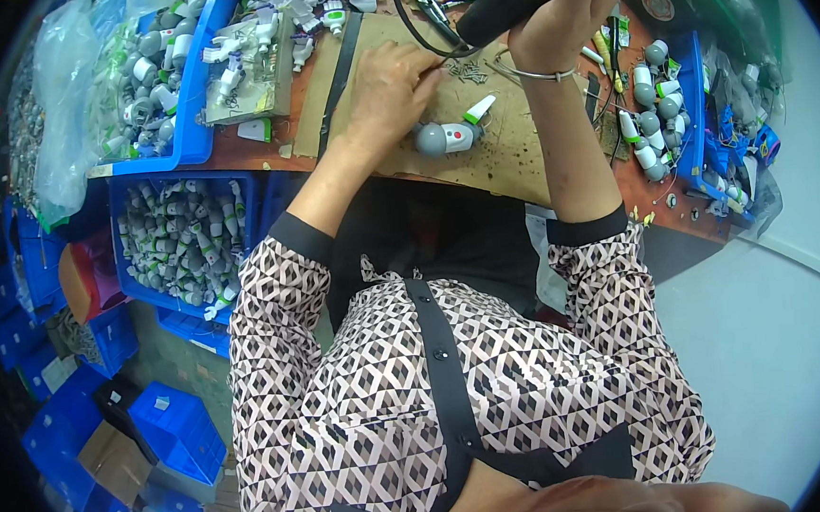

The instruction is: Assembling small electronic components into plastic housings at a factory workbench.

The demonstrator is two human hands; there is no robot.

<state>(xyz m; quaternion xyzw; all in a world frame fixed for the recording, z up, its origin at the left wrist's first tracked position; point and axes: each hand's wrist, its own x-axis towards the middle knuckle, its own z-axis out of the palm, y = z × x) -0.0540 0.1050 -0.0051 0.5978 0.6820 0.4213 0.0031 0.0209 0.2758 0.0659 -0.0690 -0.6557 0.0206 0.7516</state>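
Note:
My right hand (560, 22) is wrapped round a black electric screwdriver (507, 7), which slants down to the left. Close to its tip is my left hand (393, 86), fingers curled together; whatever they pinch is too small or hidden to make out. Small loose screws (467, 71) lie on the brown work board (522, 158) between my hands. Nearer to me on the board rests a white device with a round grey end and a red button (447, 139). A small green and white plastic piece (480, 109) sits just beyond it.
Blue bins of grey and white parts (147, 94) stand at the left, another bin (185, 238) below the table edge. White housings (266, 38) crowd the back left. More grey and white units (652, 115) and a blue tray (693, 93) are at the right. A black cord (400, 14) loops behind my left hand.

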